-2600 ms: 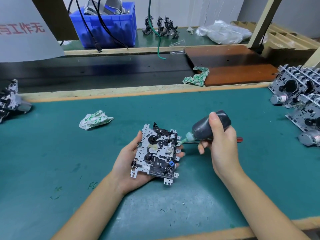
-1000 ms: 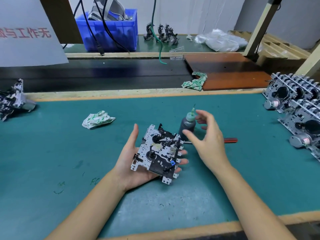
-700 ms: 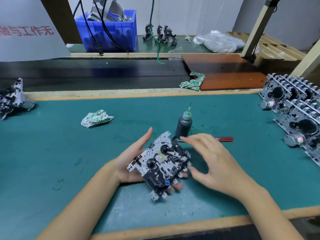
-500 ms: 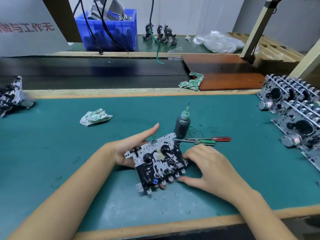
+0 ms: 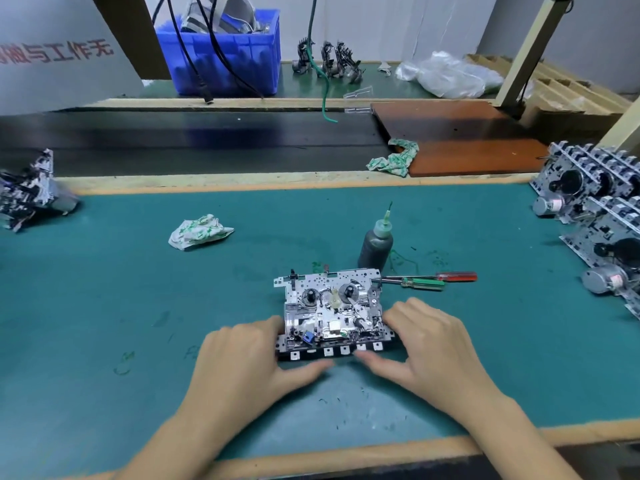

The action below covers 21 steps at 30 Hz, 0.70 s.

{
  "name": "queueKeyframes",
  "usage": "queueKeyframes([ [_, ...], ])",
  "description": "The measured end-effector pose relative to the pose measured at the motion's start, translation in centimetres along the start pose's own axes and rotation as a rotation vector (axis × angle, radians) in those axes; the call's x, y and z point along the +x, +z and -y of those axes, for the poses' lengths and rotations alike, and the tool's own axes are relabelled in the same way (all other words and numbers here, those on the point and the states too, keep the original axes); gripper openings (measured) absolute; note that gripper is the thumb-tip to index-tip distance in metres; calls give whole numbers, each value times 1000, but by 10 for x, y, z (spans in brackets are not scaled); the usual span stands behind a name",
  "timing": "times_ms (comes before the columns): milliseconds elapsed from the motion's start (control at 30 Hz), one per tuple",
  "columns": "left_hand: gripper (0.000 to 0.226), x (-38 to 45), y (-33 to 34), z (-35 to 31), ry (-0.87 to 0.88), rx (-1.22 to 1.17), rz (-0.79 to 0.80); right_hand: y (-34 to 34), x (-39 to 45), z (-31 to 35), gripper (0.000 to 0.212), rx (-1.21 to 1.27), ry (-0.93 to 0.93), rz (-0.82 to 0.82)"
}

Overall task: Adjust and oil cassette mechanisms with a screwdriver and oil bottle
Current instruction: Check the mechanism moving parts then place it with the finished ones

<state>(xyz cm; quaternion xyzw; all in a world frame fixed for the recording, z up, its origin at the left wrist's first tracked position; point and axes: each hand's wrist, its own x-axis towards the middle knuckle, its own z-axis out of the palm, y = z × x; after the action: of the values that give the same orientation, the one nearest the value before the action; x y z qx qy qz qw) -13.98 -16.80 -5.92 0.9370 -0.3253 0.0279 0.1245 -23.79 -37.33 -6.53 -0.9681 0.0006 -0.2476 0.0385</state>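
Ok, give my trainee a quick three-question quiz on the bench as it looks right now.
1. True or false: the oil bottle stands upright on the green mat, held by neither hand.
2. Where are the left hand and right hand? A) on the two screwdrivers B) at either side of the cassette mechanism C) on the crumpled rag
3. Fill in: the red-handled screwdriver and green-handled screwdriver lie to the ____ of the mechanism.

Key: 1 true; 2 B; 3 right
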Motion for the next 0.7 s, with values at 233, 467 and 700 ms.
queueKeyframes([
  [233,61,0,12,-5,47,-84,-194,3,0,-4,51,72,-14,-3],
  [467,60,2,14,6,173,-187,-172,6,-3,-6,50,81,3,-11],
  [700,55,3,15,8,238,-182,-235,3,-5,-10,52,168,3,55],
])
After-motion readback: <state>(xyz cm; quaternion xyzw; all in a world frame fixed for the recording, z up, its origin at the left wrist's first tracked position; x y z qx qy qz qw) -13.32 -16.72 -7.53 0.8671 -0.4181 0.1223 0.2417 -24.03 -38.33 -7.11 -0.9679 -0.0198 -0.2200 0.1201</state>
